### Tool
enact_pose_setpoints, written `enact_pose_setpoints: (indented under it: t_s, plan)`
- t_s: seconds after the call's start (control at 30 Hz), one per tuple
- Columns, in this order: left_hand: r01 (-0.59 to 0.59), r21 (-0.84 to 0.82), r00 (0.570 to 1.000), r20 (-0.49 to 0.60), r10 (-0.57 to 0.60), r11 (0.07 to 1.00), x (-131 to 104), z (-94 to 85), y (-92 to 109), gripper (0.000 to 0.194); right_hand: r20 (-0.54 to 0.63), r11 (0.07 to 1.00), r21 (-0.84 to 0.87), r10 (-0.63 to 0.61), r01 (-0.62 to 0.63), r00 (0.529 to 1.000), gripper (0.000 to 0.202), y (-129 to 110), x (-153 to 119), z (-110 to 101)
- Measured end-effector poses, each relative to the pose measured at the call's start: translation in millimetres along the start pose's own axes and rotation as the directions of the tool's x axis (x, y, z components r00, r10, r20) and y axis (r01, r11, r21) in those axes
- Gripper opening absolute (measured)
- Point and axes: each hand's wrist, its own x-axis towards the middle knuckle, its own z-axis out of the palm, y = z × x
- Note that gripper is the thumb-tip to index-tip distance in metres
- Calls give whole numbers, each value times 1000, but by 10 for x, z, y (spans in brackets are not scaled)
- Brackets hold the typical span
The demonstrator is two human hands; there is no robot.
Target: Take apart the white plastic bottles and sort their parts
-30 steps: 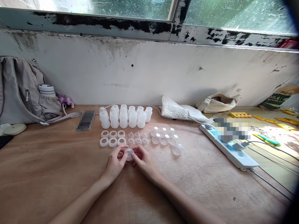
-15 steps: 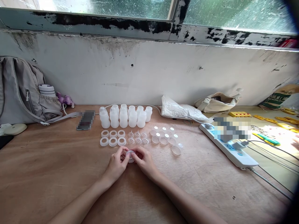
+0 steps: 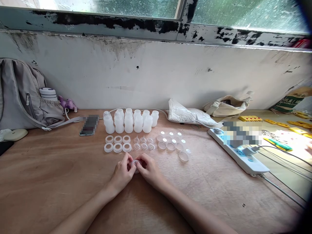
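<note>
My left hand (image 3: 123, 170) and my right hand (image 3: 149, 169) meet at the middle of the table, both pinching a small translucent ring piece (image 3: 136, 162) between thumbs and fingers. Much of the piece is hidden by the fingertips. Just beyond my hands lie two rows of white rings (image 3: 118, 148), two rows of clear nipple-like parts (image 3: 144, 147) and several clear round caps (image 3: 183, 156). Behind them several frosted white bottles (image 3: 129, 123) stand upright in a group; the leftmost one has a clear top.
A phone (image 3: 89, 125) and a grey backpack (image 3: 21, 94) are at the left. Behind on the right lie a white padded bag (image 3: 190, 115) and a beige pouch (image 3: 226, 105). A white power strip (image 3: 253, 166) with cables runs along the right side.
The ring piece is tilted differently between my fingertips, and my thumbs have shifted slightly. At the far right edge, part of another person's hand has come into view.
</note>
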Motion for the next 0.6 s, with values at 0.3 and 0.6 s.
enact_pose_setpoints:
  t_s: [0.3,0.6]
  plan:
    - [119,-247,993,8,-120,962,31,-26,60,20,-2,968,221,123,-119,992,14,-10,10,-23]
    - [72,-157,997,43,-66,985,19,-44,62,15,9,982,170,84,-84,996,13,-44,5,-44]
